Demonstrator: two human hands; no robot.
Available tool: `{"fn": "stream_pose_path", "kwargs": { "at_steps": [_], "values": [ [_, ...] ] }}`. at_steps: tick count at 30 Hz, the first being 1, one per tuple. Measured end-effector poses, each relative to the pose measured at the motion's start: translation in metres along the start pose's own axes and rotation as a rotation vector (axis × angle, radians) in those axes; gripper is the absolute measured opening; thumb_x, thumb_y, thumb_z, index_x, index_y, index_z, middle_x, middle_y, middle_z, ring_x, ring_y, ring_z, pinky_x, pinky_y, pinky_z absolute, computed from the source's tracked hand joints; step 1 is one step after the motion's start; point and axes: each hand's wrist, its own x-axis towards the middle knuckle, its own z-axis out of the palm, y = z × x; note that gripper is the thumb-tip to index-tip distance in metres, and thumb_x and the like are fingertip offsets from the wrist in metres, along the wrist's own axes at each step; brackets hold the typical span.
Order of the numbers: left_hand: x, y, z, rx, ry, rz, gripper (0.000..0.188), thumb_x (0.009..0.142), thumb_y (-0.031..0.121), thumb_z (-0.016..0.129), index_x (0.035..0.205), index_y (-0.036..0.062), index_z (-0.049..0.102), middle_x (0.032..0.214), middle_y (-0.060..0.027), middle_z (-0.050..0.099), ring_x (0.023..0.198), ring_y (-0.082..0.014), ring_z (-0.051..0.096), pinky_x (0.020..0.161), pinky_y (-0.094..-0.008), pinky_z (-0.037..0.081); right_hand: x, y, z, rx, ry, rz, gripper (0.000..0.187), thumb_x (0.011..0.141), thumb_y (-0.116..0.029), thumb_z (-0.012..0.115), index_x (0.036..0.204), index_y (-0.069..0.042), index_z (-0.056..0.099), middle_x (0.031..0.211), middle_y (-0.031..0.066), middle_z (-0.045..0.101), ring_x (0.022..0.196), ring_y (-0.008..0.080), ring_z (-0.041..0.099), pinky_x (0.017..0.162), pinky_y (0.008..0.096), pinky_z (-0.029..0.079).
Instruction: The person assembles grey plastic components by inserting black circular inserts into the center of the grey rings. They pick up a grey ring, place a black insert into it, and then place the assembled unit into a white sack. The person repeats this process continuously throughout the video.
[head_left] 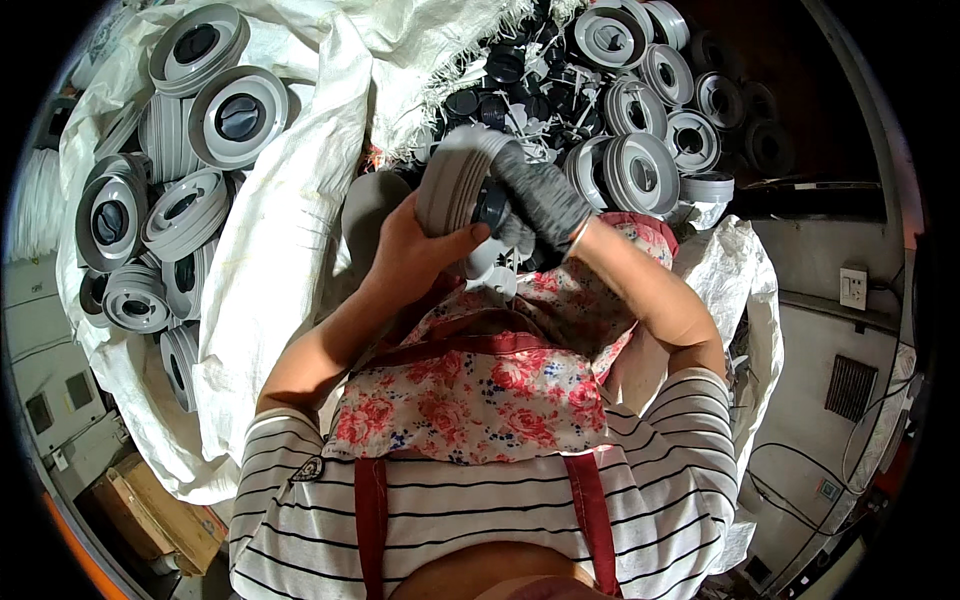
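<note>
The striped shirt (472, 500) lies below a grey ring stack (447, 190) the left hand (412, 250) clasps; at its right the right hand (543, 195), closure unclear, apparently works, next needing it steady.

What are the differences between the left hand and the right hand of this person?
The left hand is bare, while the right hand wears a dark grey glove. The left hand grips the stack of light grey rings from its left side; the right hand is at the right side of it. Both hands are at the same stack.
</note>
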Motion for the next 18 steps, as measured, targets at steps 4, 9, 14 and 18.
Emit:
{"fn": "stream_pose_path", "kwargs": {
  "at_steps": [4,9,14,18],
  "values": [
    [0.018,0.059,-0.037,0.250,0.242,0.052,0.029,0.077,0.010,0.068,0.102,-0.0024,0.059,0.091,-0.0083,0.066,0.069,-0.0151,0.064,0.059,-0.0272,0.052,-0.017,0.004,-0.023,-0.720,0.305,-0.514,0.069,0.081,-0.047,0.067,0.123,0.004,0.047,0.103,0.0252,0.063,0.090,0.0335,0.066,0.077,0.0373,0.055],
    [0.043,0.075,-0.057,-0.211,0.104,0.100,0.033,0.080,0.015,0.071,0.102,-0.0067,0.059,0.085,-0.0120,0.064,0.071,-0.0166,0.064,0.059,-0.0274,0.054,-0.030,-0.015,-0.013,-0.703,0.374,-0.880,0.094,0.069,-0.033,0.080,0.137,0.006,0.029,0.133,0.0255,0.043,0.120,0.0382,0.047,0.101,0.0412,0.039],
    [0.014,0.037,-0.016,-0.241,-0.071,-0.209,0.046,0.077,0.014,0.075,0.115,-0.0026,0.055,0.091,-0.0096,0.063,0.076,-0.0166,0.063,0.070,-0.0293,0.053,-0.016,-0.015,0.009,-0.893,0.364,-1.020,0.067,0.073,-0.034,0.076,0.124,-0.001,0.047,0.117,0.0254,0.052,0.108,0.0389,0.054,0.090,0.0420,0.047],
    [-0.008,0.006,0.011,-0.010,0.070,0.218,0.067,0.069,0.018,0.082,0.122,-0.0033,0.048,0.101,-0.0137,0.063,0.090,-0.0199,0.063,0.079,-0.0350,0.052,-0.008,0.004,0.024,-0.158,0.281,-0.736,0.058,0.079,-0.037,0.071,0.118,0.001,0.049,0.103,0.0162,0.061,0.087,0.0230,0.062,0.075,0.0327,0.051]
  ]
}}
